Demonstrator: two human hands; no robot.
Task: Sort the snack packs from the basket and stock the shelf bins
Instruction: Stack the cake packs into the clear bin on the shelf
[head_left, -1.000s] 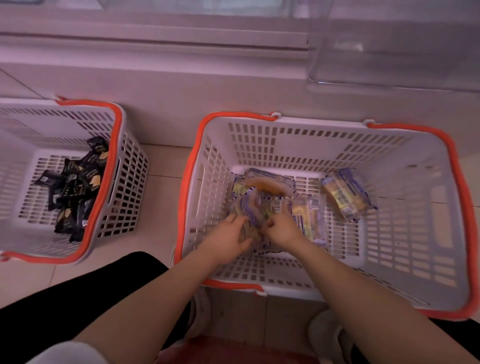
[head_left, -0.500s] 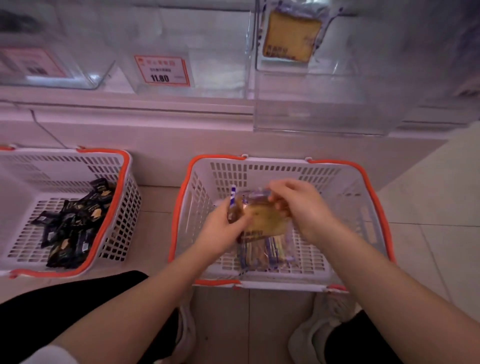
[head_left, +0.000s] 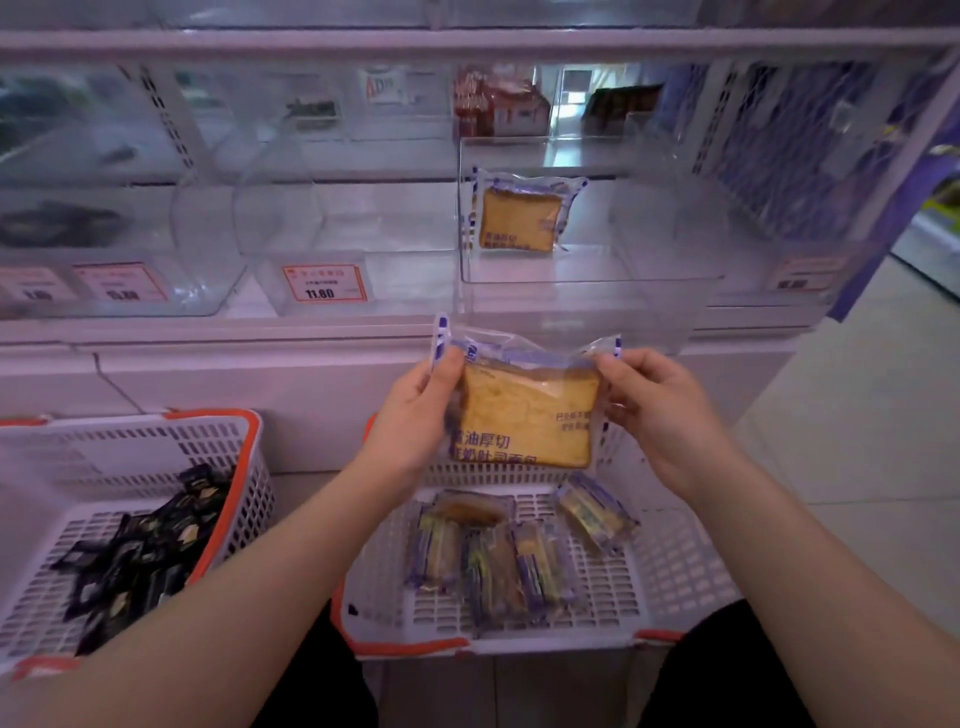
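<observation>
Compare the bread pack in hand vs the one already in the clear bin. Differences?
1. The held bread pack is gripped at both top corners by the left hand and right hand, in the air over the basket; the binned bread pack stands untouched in the clear bin.
2. The held one looks larger, being nearer the camera.
Shared: same yellow slice, clear wrapper, blue trim.

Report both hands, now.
Left hand: pinches the toast pack at its left edge.
Right hand: pinches the same pack's top right corner.
</observation>
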